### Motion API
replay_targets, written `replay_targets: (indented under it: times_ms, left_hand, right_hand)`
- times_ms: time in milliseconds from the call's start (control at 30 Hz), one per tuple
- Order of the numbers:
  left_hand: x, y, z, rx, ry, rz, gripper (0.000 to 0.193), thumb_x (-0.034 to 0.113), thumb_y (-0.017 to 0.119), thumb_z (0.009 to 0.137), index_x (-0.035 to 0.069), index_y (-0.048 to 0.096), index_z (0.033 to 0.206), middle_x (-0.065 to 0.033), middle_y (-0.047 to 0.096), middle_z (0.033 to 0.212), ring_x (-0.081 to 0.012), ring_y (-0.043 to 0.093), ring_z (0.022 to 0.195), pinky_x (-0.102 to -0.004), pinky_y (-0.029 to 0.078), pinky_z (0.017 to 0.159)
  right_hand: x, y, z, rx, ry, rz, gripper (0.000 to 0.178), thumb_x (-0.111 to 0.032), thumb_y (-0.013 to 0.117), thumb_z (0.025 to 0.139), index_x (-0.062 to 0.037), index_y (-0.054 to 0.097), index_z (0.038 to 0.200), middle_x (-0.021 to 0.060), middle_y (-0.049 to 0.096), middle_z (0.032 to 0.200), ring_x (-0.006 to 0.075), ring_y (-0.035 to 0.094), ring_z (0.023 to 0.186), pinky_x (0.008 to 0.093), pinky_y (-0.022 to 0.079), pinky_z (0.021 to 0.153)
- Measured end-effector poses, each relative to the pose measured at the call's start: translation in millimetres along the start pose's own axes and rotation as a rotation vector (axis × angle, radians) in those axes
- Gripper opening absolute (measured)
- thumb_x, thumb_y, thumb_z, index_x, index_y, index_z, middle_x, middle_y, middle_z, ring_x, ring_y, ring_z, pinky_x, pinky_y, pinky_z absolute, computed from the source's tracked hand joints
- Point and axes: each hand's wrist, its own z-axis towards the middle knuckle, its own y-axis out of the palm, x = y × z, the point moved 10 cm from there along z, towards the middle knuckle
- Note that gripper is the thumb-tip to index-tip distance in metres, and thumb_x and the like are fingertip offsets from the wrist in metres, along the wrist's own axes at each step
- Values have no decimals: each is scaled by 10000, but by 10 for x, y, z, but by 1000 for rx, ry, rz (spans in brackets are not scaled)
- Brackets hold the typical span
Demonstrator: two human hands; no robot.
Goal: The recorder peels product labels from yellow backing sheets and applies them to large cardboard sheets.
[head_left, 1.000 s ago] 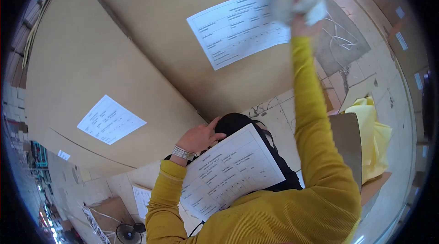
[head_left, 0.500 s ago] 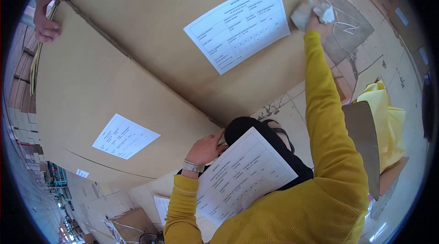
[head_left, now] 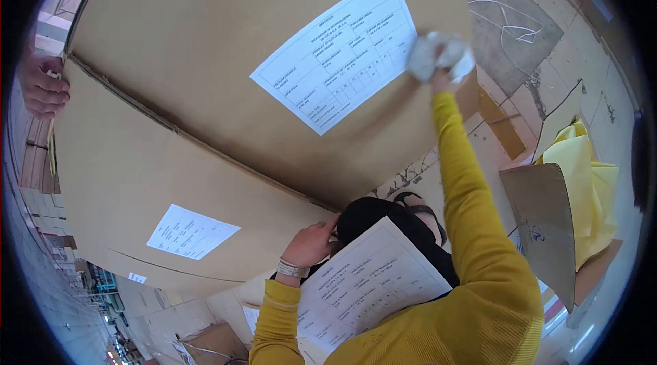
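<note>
Pale tiled floor [head_left: 547,77], scuffed; yellow fabric [head_left: 588,187] and cardboard offcuts lie on it at right. A large brown cardboard sheet [head_left: 205,36] fills the upper view, overlapping a second brown sheet [head_left: 123,180]. Its long axis runs upper left to lower right. Left hand [head_left: 42,85] at the left rim, grip clamped on the sheet's edge (right hand out of view). A co-worker in yellow sleeves presses a crumpled white cloth [head_left: 441,57] against the sheet's white printed paper label [head_left: 335,53].
</note>
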Motion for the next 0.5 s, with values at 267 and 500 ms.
replay_targets:
  times_ms: [267, 500]
  left_hand:
    - [-83, -77, -8, 9, -41, -23, 605, 235, 577, 769, 62, 353, 1303, -202, 585, 912, -359, 572, 850, -433, 468, 734]
    - [-225, -103, -143, 74, -30, -63, 572, 270, 593, 771, 79, 395, 1273, -211, 585, 927, -374, 577, 848, -436, 472, 730]
  right_hand:
    - [-543, 130, 97, -16, -188, -81, 413, -169, 744, 712, 10, 579, 1046, 111, 616, 1022, 207, 581, 908, 330, 456, 825]
    - [-446, -329, -453, -8, -296, -417, 488, -171, 777, 690, 29, 563, 1080, 112, 611, 1056, 181, 583, 921, 311, 464, 821]
